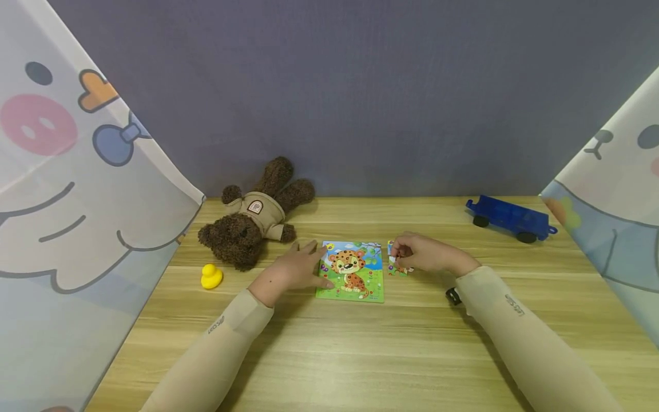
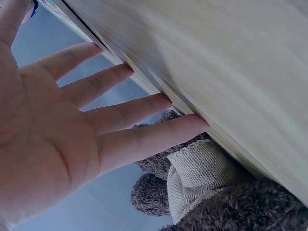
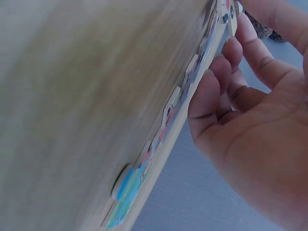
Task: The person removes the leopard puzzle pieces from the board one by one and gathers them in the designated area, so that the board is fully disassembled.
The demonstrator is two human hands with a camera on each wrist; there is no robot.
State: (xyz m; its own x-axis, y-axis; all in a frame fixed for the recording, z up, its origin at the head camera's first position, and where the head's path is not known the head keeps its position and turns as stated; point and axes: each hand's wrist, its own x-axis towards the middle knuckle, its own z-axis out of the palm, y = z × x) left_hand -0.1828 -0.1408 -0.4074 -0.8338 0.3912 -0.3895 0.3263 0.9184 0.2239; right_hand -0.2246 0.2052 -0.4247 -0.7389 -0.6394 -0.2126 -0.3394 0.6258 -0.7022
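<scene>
You seem to be fitting jigsaw pieces (image 1: 403, 272) lying just below your right grip (image 1: 428, 253), which pinches one piece (image 3: 233, 20), while your left grip (image 1: 292, 271) spreads open, the leopard picture (image 1: 355, 281) at its fingertips; next likely calls for aligning and seating it.

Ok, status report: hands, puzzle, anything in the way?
Left hand spread at edge of leopard board; right hand pinching puzzle piece; teddy bear apparently not obstructing.

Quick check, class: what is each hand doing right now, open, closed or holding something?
Left hand: open, holding nothing.
Right hand: pinching a puzzle piece.
</scene>
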